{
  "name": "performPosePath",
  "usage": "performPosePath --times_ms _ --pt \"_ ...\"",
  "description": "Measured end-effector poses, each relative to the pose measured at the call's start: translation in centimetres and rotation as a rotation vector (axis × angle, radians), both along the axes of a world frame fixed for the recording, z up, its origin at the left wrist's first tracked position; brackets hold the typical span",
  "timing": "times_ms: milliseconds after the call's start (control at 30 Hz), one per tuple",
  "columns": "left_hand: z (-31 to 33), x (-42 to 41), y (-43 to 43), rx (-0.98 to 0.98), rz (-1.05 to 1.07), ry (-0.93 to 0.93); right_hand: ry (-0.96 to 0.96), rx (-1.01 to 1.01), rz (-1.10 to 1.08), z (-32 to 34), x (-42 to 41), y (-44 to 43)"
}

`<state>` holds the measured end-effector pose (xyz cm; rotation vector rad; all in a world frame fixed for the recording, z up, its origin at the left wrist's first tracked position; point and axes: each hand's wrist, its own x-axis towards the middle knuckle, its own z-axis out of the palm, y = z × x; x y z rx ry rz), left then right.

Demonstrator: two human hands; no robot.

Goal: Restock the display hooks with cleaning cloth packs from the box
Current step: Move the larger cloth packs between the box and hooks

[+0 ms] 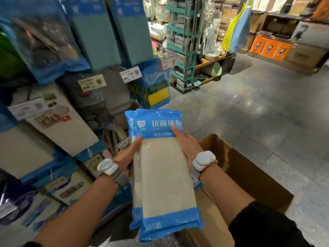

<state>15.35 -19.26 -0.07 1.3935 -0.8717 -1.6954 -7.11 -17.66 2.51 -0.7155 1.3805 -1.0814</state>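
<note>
Two cleaning cloth packs [165, 179] up in mid-air, stacked together. The left hand [125, 157] grips their left edge with its thumb on the front, and the right hand [186, 145] grips the right edge. The open box [249, 173] sits just right and below, hanging display packs [99, 32] far left

Left hand [126, 157] and right hand [185, 141] bare, forearms likewise. White rounded device on each wrist: left device [107, 166] at 8 o'clock, right device [203, 160] at 5 o'clock. Black sleeve [263, 227], right arm, also 5 o'clock.
</note>
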Motion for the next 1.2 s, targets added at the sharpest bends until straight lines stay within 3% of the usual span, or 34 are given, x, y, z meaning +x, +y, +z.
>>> performPosePath --times_ms 133,233,433,533,667,867,1000,1200 --pt "0.5 3.6 0.3 0.0 -0.058 0.077 -0.106 -0.027 -0.019 0.0 3.0 -1.8" --pt "0.5 9.2 0.6 -0.009 0.015 0.086 -0.211 -0.014 0.069 0.8 8.1 -3.0" --pt "1.2 16.8 1.9 -0.026 0.062 0.052 -0.203 -0.013 0.201 3.1 15.4 -5.3" --pt "1.3 21.7 3.1 -0.091 0.104 0.111 -0.183 0.075 0.266 3.9 20.7 -5.7" --pt "1.3 27.4 4.3 -0.147 0.138 0.155 -0.22 0.051 0.281 4.1 25.9 -6.0" --pt "2.6 35.9 6.1 -0.179 0.176 0.02 -0.233 -0.059 0.311 5.4 29.7 -6.7" --pt "2.8 39.4 7.1 -0.179 0.083 -0.292 -0.066 -0.143 0.295 5.5 30.2 -7.6" --pt "2.7 43.2 9.1 -0.174 0.035 -0.533 0.138 -0.195 0.267 4.4 31.4 -8.7"
